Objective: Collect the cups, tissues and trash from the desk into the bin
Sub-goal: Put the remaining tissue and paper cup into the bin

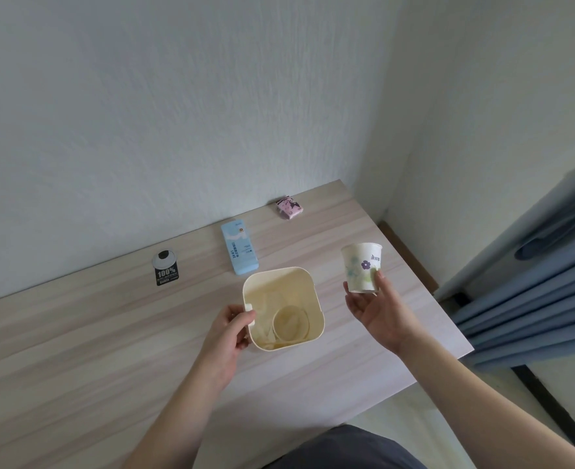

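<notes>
A cream square bin [313, 292] stands on the wooden desk [110, 350]; a paper cup lies inside it on its bottom. My left hand [228, 333] grips the bin's left rim at a small tab. To the right of the bin my right hand [377, 309] holds a white paper cup [360, 267] with a purple flower print, upright and above the desk. A light blue tissue pack [239, 248] lies flat behind the bin. Near the wall sits a small pink packet [289, 207]. At the back left lies a black-and-white label [166, 268] printed "100%".
The desk meets a white wall at the back and ends at a right edge near the room's corner. Blue curtains [533, 282] hang beyond that edge. My dark-clothed lap [347, 448] shows below the front edge.
</notes>
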A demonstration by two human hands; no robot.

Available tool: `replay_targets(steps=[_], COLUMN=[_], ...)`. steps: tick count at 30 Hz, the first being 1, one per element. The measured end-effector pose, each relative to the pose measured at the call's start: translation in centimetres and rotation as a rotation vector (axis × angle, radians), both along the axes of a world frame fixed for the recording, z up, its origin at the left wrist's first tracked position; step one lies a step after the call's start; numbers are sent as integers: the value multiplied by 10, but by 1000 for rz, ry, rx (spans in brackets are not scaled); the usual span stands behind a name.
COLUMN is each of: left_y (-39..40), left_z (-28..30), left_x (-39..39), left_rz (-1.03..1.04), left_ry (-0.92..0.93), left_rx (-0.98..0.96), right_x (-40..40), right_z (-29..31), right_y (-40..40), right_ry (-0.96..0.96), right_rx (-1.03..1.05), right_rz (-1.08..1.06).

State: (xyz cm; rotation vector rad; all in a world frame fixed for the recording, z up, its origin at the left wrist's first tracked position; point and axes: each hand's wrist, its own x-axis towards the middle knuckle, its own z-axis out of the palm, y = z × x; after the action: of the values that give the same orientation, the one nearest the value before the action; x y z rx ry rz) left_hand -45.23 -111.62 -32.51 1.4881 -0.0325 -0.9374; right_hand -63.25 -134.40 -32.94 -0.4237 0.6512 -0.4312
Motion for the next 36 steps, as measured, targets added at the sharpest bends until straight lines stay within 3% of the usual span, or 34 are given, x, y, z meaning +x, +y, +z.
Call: replay_targets(steps=[13,17,27,32,36], left_y=[28,36,59,69,76], left_z=[3,5,6,5,7], left_x=[9,8,8,6,6], left_rz=[-10,-9,5,3,-10], left_ry=[7,0,-2,-1,-33], left_rx=[-25,-27,-33,-31,-20], right_x=[25,32,37,47,57], right_z=[67,77,80,84,89], right_y=[51,64,88,103,114], right_ry=[-362,-268,-48,64,190], right_rx=[-202,-395,-574,-789,-1103], right_rz=[359,423,419,435,484])
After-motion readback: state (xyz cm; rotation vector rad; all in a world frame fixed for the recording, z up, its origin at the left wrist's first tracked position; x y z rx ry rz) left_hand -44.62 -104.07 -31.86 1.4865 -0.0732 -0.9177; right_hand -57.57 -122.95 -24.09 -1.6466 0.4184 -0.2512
